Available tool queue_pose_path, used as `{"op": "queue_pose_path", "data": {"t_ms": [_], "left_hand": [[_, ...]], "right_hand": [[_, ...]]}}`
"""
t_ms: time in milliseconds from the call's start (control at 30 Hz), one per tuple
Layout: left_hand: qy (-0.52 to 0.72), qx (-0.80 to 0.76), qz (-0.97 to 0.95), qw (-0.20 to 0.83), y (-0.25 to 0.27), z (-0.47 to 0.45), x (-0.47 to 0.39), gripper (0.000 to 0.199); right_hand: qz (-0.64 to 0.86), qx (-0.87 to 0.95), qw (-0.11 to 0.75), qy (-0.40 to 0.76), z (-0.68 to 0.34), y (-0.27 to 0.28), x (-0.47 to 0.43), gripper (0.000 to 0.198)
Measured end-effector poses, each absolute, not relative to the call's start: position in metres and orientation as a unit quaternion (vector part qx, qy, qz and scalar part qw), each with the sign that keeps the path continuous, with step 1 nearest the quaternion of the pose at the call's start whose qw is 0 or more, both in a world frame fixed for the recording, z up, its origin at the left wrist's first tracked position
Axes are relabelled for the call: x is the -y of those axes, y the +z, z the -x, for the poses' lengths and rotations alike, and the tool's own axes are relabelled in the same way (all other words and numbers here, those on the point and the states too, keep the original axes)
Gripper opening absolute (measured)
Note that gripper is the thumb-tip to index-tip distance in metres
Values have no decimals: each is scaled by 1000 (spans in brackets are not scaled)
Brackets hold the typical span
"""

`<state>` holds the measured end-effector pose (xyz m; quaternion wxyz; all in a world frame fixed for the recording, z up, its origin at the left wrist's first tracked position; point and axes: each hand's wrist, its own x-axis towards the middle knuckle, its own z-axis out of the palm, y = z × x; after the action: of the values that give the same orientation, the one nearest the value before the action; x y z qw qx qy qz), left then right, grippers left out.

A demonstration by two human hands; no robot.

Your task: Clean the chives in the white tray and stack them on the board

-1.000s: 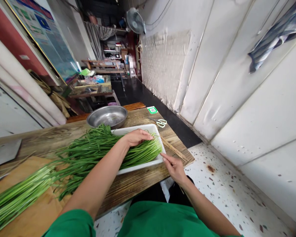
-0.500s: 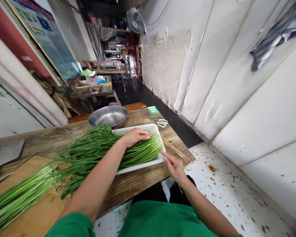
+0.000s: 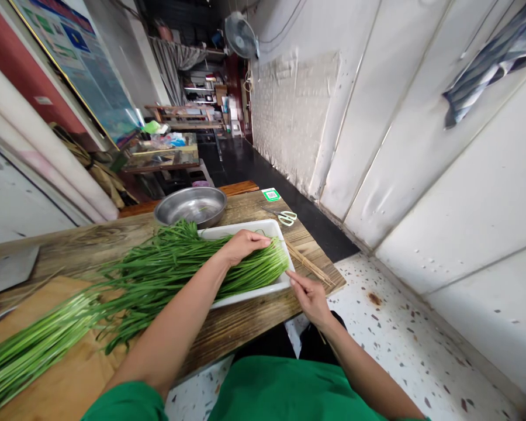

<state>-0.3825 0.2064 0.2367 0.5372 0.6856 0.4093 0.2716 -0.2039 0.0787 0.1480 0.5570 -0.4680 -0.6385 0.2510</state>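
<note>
A white tray [image 3: 277, 225] holds a thick heap of garlic chives [image 3: 166, 263], pale cut ends to the right and green leaves spilling over the left side. My left hand [image 3: 245, 245] lies across the heap, its fingers closed on chives close to the pale ends. At the tray's right corner, my right hand [image 3: 310, 297] is closed, thumb and index finger pinched by the cut ends. A thin straw strand [image 3: 322, 337] hangs out below this hand; the pinched part is hidden. A second bunch of chives [image 3: 39, 345] lies on a wooden cutting board [image 3: 65, 380].
A steel basin [image 3: 190, 206] stands behind the tray. Scissors [image 3: 286, 217] and a bundle of straw strands [image 3: 309, 264] lie to the right, near a green QR card [image 3: 270, 195]. A cleaver [image 3: 12, 272] rests at the table's left. The table [image 3: 228, 327] ends close before me.
My left hand has shifted very slightly toward the pale ends of the chives. Otherwise the hands and objects stay in place; the view has drifted a little.
</note>
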Motion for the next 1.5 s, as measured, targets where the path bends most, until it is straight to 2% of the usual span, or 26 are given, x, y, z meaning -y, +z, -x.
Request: {"op": "queue_pose_path", "data": {"t_ms": [333, 1233, 1500], "left_hand": [[304, -408, -724, 465, 226, 379, -205, 34], [297, -399, -760, 419, 225, 379, -205, 37], [264, -415, -741, 458, 227, 379, -204, 36]], "right_hand": [[476, 632, 557, 253, 206, 149, -77, 29], [485, 629, 546, 267, 206, 151, -77, 29], [487, 629, 549, 257, 205, 147, -78, 28]]}}
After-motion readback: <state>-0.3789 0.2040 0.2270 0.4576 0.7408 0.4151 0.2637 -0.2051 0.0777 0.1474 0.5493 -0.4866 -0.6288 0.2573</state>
